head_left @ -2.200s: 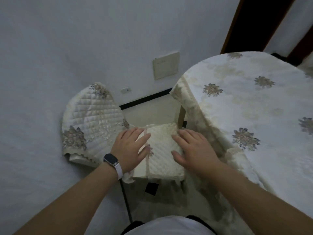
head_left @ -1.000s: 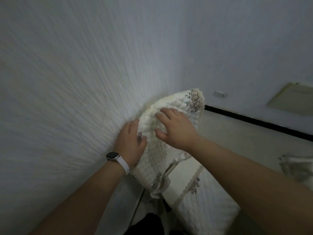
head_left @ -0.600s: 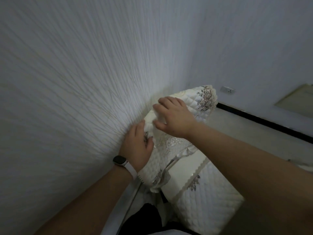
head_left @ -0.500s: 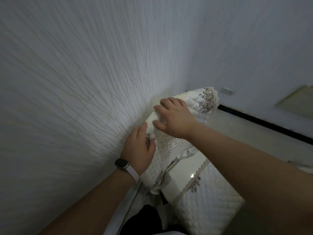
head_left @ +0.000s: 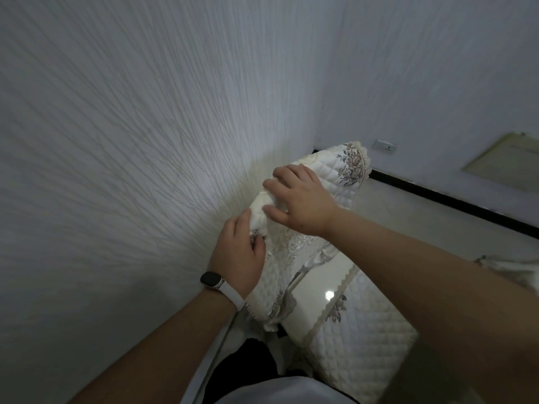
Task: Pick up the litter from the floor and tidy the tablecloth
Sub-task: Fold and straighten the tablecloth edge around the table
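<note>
1. Cream quilted cover, with floral print and lace trim, hangs draped at frame centre, close against the textured white wall.
2. Left hand, just below centre: I see the thumb in front of the cover's bunched side edge and the fingers behind it, pinching it. There is a white-strapped watch on the wrist.
3. Right hand, just above the left: the fingers curl over the cover's rolled top and the thumb presses on its front.
4. Matching quilted seat pad, lower right; wall socket, upper right.
</note>
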`<move>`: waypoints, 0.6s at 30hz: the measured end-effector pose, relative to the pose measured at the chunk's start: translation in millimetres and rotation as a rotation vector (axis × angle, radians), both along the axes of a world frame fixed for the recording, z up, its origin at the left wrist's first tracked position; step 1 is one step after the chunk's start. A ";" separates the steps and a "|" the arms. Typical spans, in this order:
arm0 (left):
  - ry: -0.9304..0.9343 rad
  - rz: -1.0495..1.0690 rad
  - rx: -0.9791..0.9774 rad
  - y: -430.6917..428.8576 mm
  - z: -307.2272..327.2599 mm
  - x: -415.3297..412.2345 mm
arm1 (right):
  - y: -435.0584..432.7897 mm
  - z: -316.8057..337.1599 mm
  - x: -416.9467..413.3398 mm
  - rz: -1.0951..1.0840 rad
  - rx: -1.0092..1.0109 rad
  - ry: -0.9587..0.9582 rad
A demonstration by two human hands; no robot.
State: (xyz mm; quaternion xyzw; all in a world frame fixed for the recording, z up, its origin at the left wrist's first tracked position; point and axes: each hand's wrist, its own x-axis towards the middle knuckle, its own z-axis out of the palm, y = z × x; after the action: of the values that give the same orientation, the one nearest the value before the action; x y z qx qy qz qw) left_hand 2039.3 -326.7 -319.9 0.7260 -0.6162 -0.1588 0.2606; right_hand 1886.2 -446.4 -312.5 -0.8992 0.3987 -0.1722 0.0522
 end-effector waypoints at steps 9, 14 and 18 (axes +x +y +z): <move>0.009 0.002 0.014 34.2 0.1 -23.4 | 30.9 -3.2 -24.1 0.045 0.006 -0.006; 0.037 -0.032 0.041 51.2 2.9 -41.2 | 44.9 -5.0 -44.9 0.054 0.020 0.003; 0.052 -0.098 0.043 62.4 3.6 -51.9 | 60.0 -0.2 -61.1 0.034 0.042 0.049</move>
State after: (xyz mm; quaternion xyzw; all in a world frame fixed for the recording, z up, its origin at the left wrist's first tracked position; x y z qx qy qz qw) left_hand 1987.5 -264.3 -316.3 0.6962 -0.6404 -0.2032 0.2528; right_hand 1825.1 -386.4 -312.7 -0.9085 0.3881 -0.1407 0.0641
